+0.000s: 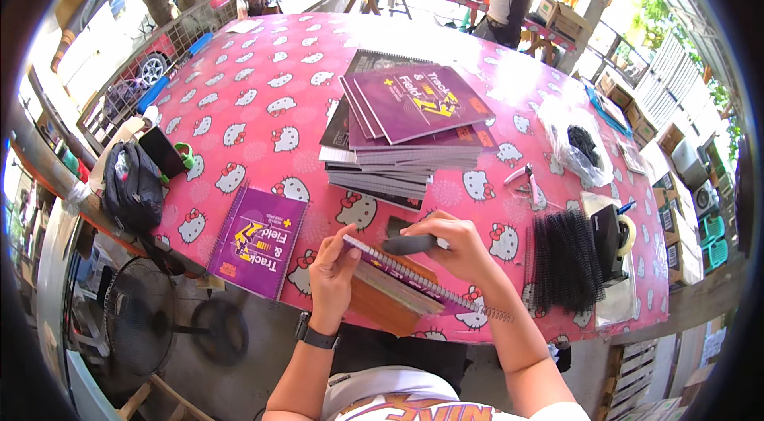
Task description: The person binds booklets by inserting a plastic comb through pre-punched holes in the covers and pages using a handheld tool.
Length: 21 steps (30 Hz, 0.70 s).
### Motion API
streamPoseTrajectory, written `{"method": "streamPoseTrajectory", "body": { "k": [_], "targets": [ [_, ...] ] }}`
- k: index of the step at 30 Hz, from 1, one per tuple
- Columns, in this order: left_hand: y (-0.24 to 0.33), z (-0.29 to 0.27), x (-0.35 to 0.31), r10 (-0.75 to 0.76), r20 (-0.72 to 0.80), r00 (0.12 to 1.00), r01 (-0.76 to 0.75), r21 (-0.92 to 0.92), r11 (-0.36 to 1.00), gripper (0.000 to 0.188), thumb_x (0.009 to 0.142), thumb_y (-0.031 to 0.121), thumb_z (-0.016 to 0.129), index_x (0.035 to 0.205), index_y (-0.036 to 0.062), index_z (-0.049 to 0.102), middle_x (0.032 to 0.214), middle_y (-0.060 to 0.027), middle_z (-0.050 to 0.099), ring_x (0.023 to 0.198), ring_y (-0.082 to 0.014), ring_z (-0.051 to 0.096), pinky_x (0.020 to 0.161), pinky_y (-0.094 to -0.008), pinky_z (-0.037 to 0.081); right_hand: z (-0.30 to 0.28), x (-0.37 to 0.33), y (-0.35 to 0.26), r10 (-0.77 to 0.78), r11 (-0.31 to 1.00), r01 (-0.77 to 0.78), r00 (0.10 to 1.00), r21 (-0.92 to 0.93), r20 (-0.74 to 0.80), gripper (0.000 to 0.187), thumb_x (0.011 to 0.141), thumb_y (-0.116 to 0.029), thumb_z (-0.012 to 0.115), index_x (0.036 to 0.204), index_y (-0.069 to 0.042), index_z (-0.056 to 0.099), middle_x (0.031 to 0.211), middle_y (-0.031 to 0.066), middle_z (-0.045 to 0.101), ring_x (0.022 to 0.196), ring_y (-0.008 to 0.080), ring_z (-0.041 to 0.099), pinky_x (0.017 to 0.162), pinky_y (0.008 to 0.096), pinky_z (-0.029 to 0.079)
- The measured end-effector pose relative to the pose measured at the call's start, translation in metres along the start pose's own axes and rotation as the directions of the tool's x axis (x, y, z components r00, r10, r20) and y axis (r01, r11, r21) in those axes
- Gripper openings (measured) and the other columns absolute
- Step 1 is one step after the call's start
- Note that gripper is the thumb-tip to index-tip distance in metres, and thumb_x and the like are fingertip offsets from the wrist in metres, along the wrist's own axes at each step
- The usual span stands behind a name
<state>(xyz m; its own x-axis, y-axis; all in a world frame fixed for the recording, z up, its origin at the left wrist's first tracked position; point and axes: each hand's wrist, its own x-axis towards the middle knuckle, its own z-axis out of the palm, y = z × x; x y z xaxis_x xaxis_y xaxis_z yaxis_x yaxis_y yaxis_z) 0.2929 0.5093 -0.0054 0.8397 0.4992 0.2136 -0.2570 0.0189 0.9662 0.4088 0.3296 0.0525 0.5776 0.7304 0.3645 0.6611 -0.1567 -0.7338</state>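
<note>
At the table's near edge a purple notebook (pixel 422 287) stands on its edge, spine up, with a black spiral coil (pixel 434 288) along the spine. The coil's loose end sticks out past the notebook at the right. My left hand (pixel 330 268) pinches the notebook's left end. In my right hand (pixel 452 239) is a dark grey, rounded tool (pixel 409 245), held beside the coil; its exact kind is unclear. Under the notebook lies a brown board (pixel 382 303). A finished-looking purple spiral notebook (pixel 259 242) lies flat to the left.
Beyond my hands rises a stack of notebooks (pixel 414 126). Black spiral coils (pixel 563 260) lie at right beside a tape dispenser (pixel 613 239). Pink-handled pliers (pixel 529 185) and a plastic bag (pixel 579 142) sit farther back. A black bag (pixel 134 182) hangs at the left edge; a fan (pixel 142 317) stands below.
</note>
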Motion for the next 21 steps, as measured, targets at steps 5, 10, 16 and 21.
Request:
{"method": "streamPoseTrajectory", "body": {
  "k": [5, 10, 16, 21],
  "targets": [
    [0.002, 0.004, 0.0, -0.038, 0.012, 0.999, 0.039, -0.087, 0.995, 0.037, 0.085, -0.004, 0.059, 0.121, 0.0026, 0.059, 0.096, 0.002, 0.051, 0.085, -0.0055, 0.047, 0.077, -0.0176, 0.039, 0.007, -0.002, -0.009, -0.064, 0.998, 0.064, 0.997, 0.001, 0.032, 0.035, 0.063, 0.008, 0.067, 0.096, -0.005, 0.065, 0.089, 0.0088, 0.067, 0.082, 0.0242, 0.061, 0.072, 0.0327, 0.05],
    [0.013, 0.007, -0.002, 0.053, 0.067, 0.996, -0.05, -0.045, 0.998, 0.037, 0.085, -0.004, 0.059, 0.121, 0.0037, 0.059, 0.094, 0.0018, 0.051, 0.084, -0.0059, 0.048, 0.073, -0.0183, 0.039, 0.0, 0.001, -0.018, -0.18, 0.953, 0.185, 0.983, 0.24, -0.042, 0.034, 0.065, 0.008, 0.066, 0.096, -0.007, 0.066, 0.088, 0.0086, 0.067, 0.082, 0.0261, 0.06, 0.072, 0.0347, 0.05],
    [0.022, 0.008, -0.004, 0.13, 0.117, 0.985, -0.135, 0.036, 0.99, 0.036, 0.084, -0.002, 0.061, 0.12, 0.0046, 0.06, 0.096, 0.0004, 0.053, 0.083, -0.0062, 0.049, 0.071, -0.019, 0.04, -0.001, -0.002, -0.024, -0.229, 0.959, 0.237, 0.971, 0.156, -0.068, 0.038, 0.061, 0.007, 0.067, 0.098, -0.005, 0.068, 0.095, 0.0101, 0.068, 0.086, 0.0225, 0.063, 0.075, 0.0321, 0.05],
    [0.032, 0.018, -0.001, 0.068, 0.182, 0.981, -0.078, 0.051, 0.996, 0.033, 0.084, -0.001, 0.062, 0.116, 0.0062, 0.064, 0.094, -0.0018, 0.057, 0.084, -0.009, 0.051, 0.072, -0.0211, 0.041, -0.006, -0.04, 0.05, -0.014, 0.9, -0.014, 0.998, -0.435, -0.06, 0.041, 0.068, 0.008, 0.06, 0.105, -0.007, 0.065, 0.107, 0.0077, 0.066, 0.103, 0.027, 0.059, 0.086, 0.0344, 0.05]
  ]
}}
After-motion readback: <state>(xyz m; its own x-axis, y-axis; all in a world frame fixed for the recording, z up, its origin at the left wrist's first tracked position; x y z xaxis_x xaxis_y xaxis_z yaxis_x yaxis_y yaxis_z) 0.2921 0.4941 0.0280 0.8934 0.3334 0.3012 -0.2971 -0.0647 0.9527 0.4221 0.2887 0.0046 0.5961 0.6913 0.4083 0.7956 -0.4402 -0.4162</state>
